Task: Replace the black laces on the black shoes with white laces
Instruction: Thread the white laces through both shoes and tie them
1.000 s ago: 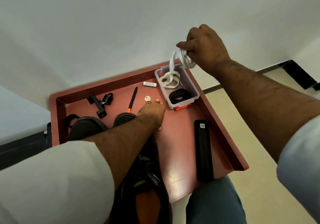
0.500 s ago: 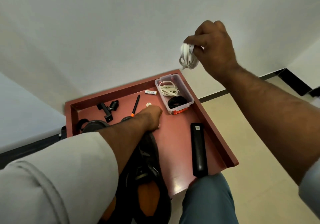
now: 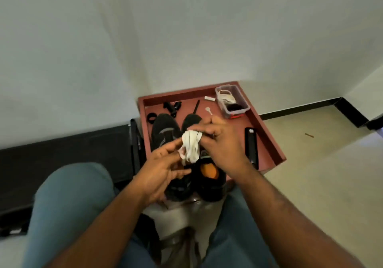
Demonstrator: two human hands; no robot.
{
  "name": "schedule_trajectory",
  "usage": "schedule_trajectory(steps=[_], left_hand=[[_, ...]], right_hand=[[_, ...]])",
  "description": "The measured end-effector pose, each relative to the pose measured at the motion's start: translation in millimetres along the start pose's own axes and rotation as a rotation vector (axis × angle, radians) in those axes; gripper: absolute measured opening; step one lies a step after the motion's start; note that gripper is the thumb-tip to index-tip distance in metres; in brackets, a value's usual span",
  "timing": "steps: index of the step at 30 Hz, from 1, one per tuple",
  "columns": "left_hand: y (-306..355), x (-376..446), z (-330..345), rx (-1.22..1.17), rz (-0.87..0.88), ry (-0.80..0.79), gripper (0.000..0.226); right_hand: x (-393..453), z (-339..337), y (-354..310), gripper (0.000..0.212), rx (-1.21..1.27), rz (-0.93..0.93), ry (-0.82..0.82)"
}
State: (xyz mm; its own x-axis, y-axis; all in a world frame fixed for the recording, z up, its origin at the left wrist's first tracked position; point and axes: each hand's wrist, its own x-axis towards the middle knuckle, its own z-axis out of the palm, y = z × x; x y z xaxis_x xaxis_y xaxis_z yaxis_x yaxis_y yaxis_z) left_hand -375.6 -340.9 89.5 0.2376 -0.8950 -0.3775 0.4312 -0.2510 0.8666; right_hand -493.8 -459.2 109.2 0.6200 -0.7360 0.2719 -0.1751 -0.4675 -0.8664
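Note:
A bundled white lace (image 3: 191,148) hangs between my two hands above the black shoes. My right hand (image 3: 222,143) pinches its top end with curled fingers. My left hand (image 3: 163,167) pinches the lower side of the bundle with thumb and fingertips. The left black shoe (image 3: 163,129) and the right black shoe (image 3: 209,176), with its orange insole, lie side by side on the red tray (image 3: 267,137). A clear plastic box (image 3: 240,95) at the tray's far right corner holds another white lace (image 3: 226,97) and a coiled black lace (image 3: 235,107).
On the tray lie a long black case (image 3: 251,147), a key (image 3: 209,110), a black pen-like tool (image 3: 195,107), a small white battery (image 3: 209,98), a black clip part (image 3: 172,107) and a black loop (image 3: 152,116). My knees in blue jeans flank the tray's near edge.
My right hand has brought the white lace bundle down from above the box to over the shoes. My left hand has left the tray floor and taken hold of the bundle.

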Motion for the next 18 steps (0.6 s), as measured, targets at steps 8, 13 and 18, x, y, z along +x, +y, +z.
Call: schedule_trajectory(steps=[8, 13, 18], left_hand=[[-44, -51, -51, 0.202, 0.018, 0.316, 0.019], [-38, -44, -74, -0.005, 0.125, 0.693, 0.023], [-5, -45, -124, -0.587, 0.450, 1.053, 0.020]], right_hand=[[-87, 61, 11, 0.025, 0.250, 0.286, 0.100], [-94, 49, 17, 0.029, 0.366, 0.428, 0.242], [-106, 38, 33, 0.023, 0.375, 0.523, 0.447]])
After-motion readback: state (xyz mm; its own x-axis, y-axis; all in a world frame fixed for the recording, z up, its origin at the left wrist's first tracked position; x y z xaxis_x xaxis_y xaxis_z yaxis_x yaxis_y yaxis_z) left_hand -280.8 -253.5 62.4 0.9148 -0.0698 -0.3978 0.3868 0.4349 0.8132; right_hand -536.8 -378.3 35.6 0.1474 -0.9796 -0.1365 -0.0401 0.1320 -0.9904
